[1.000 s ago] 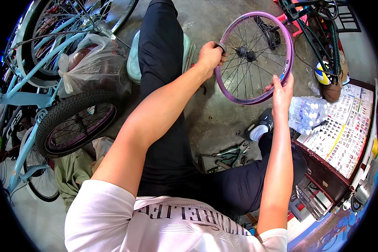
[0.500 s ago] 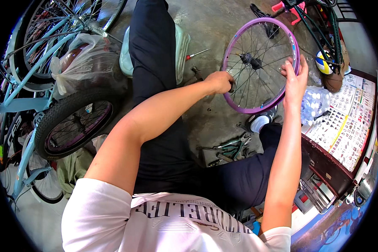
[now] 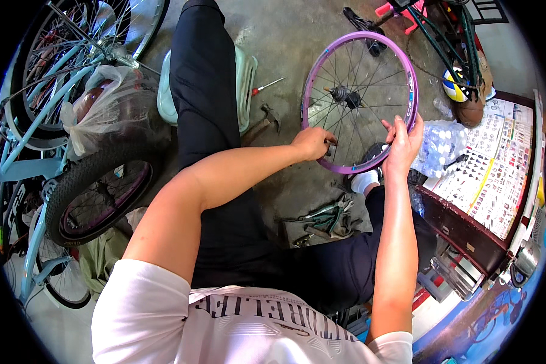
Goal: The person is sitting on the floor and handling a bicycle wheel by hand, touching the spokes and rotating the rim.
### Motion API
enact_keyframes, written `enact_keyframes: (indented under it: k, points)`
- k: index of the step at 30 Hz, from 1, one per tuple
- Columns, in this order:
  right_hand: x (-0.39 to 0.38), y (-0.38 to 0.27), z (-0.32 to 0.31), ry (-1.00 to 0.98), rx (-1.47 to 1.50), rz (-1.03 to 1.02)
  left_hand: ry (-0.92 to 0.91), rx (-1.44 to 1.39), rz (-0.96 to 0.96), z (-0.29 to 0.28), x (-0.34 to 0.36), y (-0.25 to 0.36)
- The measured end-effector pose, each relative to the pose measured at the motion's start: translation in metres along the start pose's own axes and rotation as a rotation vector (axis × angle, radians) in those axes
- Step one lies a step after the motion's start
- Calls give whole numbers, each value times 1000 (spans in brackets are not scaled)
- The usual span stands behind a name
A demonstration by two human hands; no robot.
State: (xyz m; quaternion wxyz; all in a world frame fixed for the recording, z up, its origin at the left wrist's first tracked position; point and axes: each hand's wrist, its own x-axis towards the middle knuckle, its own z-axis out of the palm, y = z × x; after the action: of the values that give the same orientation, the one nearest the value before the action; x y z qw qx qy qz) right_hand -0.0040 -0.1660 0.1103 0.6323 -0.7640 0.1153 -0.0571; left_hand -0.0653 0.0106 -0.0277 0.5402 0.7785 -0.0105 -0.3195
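I hold a purple spoked wheel rim [image 3: 313, 73] without a tyre, its dark hub [image 3: 352, 99] facing up toward me. My left hand [image 3: 311, 143] is closed on a small dark tool at the lower-left edge of the rim, among the spokes. My right hand [image 3: 400, 145] grips the rim at its lower right. Below the wheel, pliers and other hand tools [image 3: 324, 215] lie on the concrete floor. A hammer [image 3: 267, 121] and a red-handled screwdriver [image 3: 264, 86] lie left of the wheel.
Bicycles [image 3: 54, 91], a fat tyre [image 3: 64, 218] and a bagged bundle [image 3: 115, 112] crowd the left. A pale plastic stool [image 3: 244, 103] is by my leg. At right are a green frame [image 3: 440, 51], a ball [image 3: 455, 88], bottled water [image 3: 437, 145] and a chart-covered box [image 3: 497, 188].
My left hand has moved from the upper left of the rim down to its lower left. My right hand rose with the rim, then came back down. The hammer now shows more fully.
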Motion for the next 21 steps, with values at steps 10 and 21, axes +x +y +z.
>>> enact_keyframes:
  k: [10,21]
  points:
    - [11,7,11,168,-138,21,-45,-227,-82,14,9,-16]
    - [14,3,12,210,-175,41,-3,-580,-208,1,19,-16]
